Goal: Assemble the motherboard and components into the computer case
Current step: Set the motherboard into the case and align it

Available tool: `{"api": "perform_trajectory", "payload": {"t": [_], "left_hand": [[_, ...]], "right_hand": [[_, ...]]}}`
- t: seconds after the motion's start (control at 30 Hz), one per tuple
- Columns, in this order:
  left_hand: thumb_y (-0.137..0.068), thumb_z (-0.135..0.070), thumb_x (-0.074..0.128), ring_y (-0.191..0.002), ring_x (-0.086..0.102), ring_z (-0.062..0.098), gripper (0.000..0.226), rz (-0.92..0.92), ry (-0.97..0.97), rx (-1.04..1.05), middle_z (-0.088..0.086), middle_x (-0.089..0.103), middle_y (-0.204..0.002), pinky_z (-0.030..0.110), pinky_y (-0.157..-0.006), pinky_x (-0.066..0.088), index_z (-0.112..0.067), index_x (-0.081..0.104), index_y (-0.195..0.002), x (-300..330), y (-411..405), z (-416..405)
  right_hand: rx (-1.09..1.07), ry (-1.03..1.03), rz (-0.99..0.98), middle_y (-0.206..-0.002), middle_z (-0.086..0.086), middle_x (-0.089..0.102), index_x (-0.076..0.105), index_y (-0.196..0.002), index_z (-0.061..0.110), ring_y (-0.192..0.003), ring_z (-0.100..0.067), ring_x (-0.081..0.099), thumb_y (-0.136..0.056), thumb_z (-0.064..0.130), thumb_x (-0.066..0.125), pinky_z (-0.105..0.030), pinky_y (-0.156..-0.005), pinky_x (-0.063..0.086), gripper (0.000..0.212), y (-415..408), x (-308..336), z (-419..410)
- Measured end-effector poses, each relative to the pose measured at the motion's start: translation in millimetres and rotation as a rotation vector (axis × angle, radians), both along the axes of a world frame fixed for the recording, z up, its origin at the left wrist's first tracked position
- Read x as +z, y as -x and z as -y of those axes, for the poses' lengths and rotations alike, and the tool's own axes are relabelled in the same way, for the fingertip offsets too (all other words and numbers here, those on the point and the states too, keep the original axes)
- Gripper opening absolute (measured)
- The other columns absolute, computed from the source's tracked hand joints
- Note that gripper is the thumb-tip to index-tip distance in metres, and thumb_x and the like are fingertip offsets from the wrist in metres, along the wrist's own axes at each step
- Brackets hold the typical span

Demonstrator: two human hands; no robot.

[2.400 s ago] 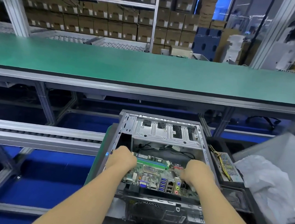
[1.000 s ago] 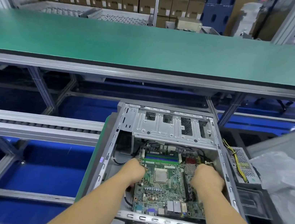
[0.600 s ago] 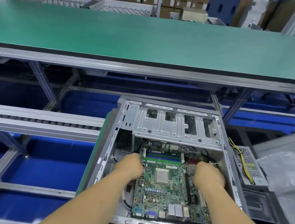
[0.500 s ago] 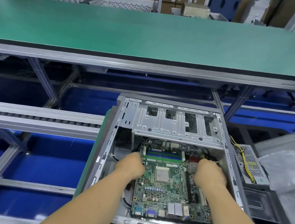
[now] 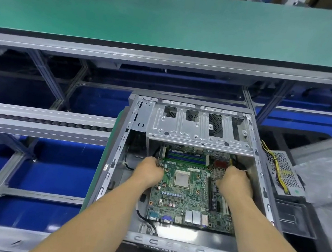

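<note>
Green circuit board fills the centre of the head view: a motherboard (image 5: pixel 185 194) lies flat inside an open grey metal computer case (image 5: pixel 113 161), its port block turned toward the near wall and its blue memory slots (image 5: pixel 186 157) toward the far end, just below the silver drive cage (image 5: pixel 199 128) that spans the top of the chassis. A square processor (image 5: pixel 182 179) sits near the middle of the board.

Both bare forearms reach in from the bottom of the frame. The left hand (image 5: pixel 150 171) is curled over the board's left edge, fingers wrapped down out of sight beside the slots. The right hand (image 5: pixel 234 183) grips the right edge in the same way, knuckles up, close to a small red part (image 5: pixel 220 164) and a finned heatsink (image 5: pixel 219 174). The two hands stand apart, one on each side of the processor.

A black cable (image 5: pixel 145 221) loops along the case floor at the board's near left corner. Just right of the case, a perforated metal power supply (image 5: pixel 283 176) with yellow wires lies on a dark surface, with crumpled clear plastic wrap (image 5: pixel 327 182) beside it. Beyond the case runs a long green-topped workbench (image 5: pixel 175 20) on an aluminium frame, and a roller conveyor rail (image 5: pixel 40 121) crosses at left above blue flooring (image 5: pixel 47 173). The far background is blurred.
</note>
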State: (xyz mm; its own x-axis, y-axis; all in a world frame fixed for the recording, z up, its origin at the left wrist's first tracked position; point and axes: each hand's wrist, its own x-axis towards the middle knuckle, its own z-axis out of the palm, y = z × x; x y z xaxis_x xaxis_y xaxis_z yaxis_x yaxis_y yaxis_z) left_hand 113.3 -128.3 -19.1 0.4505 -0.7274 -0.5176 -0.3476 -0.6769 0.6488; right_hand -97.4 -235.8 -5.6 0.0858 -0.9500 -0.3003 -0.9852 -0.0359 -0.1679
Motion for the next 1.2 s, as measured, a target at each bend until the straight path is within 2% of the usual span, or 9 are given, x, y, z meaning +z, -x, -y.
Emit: {"api": "perform_trajectory", "payload": {"t": [0.2, 0.27, 0.33, 0.43, 0.53, 0.7, 0.9, 1.1, 1.2], "left_hand": [[-0.094, -0.017, 0.046, -0.069, 0.05, 0.018, 0.053, -0.012, -0.023, -0.039, 0.015, 0.062, -0.103, 0.026, -0.054, 0.036, -0.006, 0.037, -0.145, 4.2, 2.3, -0.5], [-0.093, -0.013, 0.046, -0.072, 0.047, 0.021, 0.023, -0.053, 0.0, -0.006, 0.012, 0.057, -0.096, 0.027, -0.06, 0.035, -0.011, 0.055, -0.114, 7.9, 2.9, -1.5], [-0.092, -0.012, 0.045, -0.076, 0.044, 0.019, 0.021, -0.064, -0.003, 0.021, 0.008, 0.049, -0.091, 0.03, -0.067, 0.033, -0.026, 0.038, -0.078, 6.0, 0.5, 0.3], [-0.093, -0.013, 0.044, -0.072, 0.045, 0.02, 0.012, -0.044, 0.002, -0.018, 0.01, 0.053, -0.088, 0.03, -0.063, 0.033, -0.016, 0.052, -0.101, 7.5, 2.4, -1.5], [-0.093, -0.009, 0.042, -0.074, 0.054, 0.021, 0.052, -0.001, -0.012, -0.069, 0.015, 0.061, -0.107, 0.028, -0.059, 0.038, -0.006, 0.039, -0.146, 4.8, 2.8, -2.1], [-0.088, 0.0, 0.041, -0.083, 0.057, 0.025, 0.025, 0.214, -0.024, -0.114, 0.009, 0.058, -0.1, 0.034, -0.068, 0.047, -0.01, 0.057, -0.105, 5.4, -2.9, -5.0], [-0.086, -0.005, 0.048, -0.075, 0.056, 0.022, 0.024, 0.374, -0.202, -0.21, 0.008, 0.061, -0.087, 0.028, -0.062, 0.045, -0.003, 0.06, -0.107, 9.5, -7.7, -17.9], [-0.087, -0.007, 0.052, -0.054, 0.039, 0.02, 0.028, 0.136, -0.106, -0.105, 0.005, 0.041, -0.06, 0.025, -0.052, 0.028, -0.013, 0.041, -0.062, 22.3, -9.5, -20.3], [-0.083, -0.002, 0.059, -0.059, 0.051, 0.022, 0.015, -0.242, 0.048, -0.052, 0.013, 0.062, -0.067, 0.028, -0.055, 0.041, -0.003, 0.065, -0.07, 34.9, -3.0, -21.8]], "right_hand": [[0.029, -0.017, -0.015, -0.105, -0.017, 0.07, 0.061, -0.105, 0.003, -0.087, -0.032, 0.064, -0.094, 0.014, 0.07, -0.032, -0.066, 0.048, 0.018, 0.6, -3.4, 0.8], [0.03, -0.002, 0.003, -0.107, -0.018, 0.069, 0.06, -0.106, 0.002, -0.095, -0.034, 0.067, -0.094, 0.013, 0.069, -0.033, -0.067, 0.048, 0.018, 1.4, -4.3, 1.1], [0.03, 0.011, 0.006, -0.111, -0.02, 0.068, 0.058, -0.11, 0.0, -0.1, -0.036, 0.067, -0.095, 0.013, 0.068, -0.035, -0.069, 0.05, 0.022, 1.3, -5.4, -0.1], [0.044, 0.003, -0.046, -0.125, -0.025, 0.06, 0.052, -0.127, -0.002, -0.111, -0.039, 0.063, -0.098, 0.014, 0.061, -0.04, -0.081, 0.054, 0.034, -0.2, -6.8, -2.1], [0.055, -0.031, -0.104, -0.135, -0.028, 0.051, 0.045, -0.135, -0.001, -0.117, -0.04, 0.061, -0.1, 0.011, 0.054, -0.042, -0.089, 0.054, 0.038, -1.8, -8.2, -2.2], [0.1, -0.069, -0.138, -0.132, -0.024, 0.054, 0.048, -0.133, 0.002, -0.109, -0.036, 0.064, -0.1, 0.008, 0.05, -0.042, -0.088, 0.057, 0.034, -0.1, -9.6, -0.1], [0.172, -0.061, -0.218, -0.135, -0.025, 0.054, 0.046, -0.136, 0.004, -0.108, -0.033, 0.067, -0.1, 0.005, 0.044, -0.041, -0.084, 0.058, 0.037, 1.1, -1.8, -7.8], [0.323, 0.092, -0.177, -0.113, -0.01, 0.064, 0.057, -0.122, 0.011, -0.092, -0.027, 0.067, -0.097, 0.018, 0.051, -0.033, -0.066, 0.052, 0.026, -12.7, 16.1, -31.0], [0.53, -0.026, 0.24, -0.094, 0.006, 0.065, 0.055, -0.131, 0.021, -0.071, -0.013, 0.058, -0.096, 0.019, 0.054, -0.028, -0.06, 0.049, 0.035, -29.5, 19.4, -45.2]]}}
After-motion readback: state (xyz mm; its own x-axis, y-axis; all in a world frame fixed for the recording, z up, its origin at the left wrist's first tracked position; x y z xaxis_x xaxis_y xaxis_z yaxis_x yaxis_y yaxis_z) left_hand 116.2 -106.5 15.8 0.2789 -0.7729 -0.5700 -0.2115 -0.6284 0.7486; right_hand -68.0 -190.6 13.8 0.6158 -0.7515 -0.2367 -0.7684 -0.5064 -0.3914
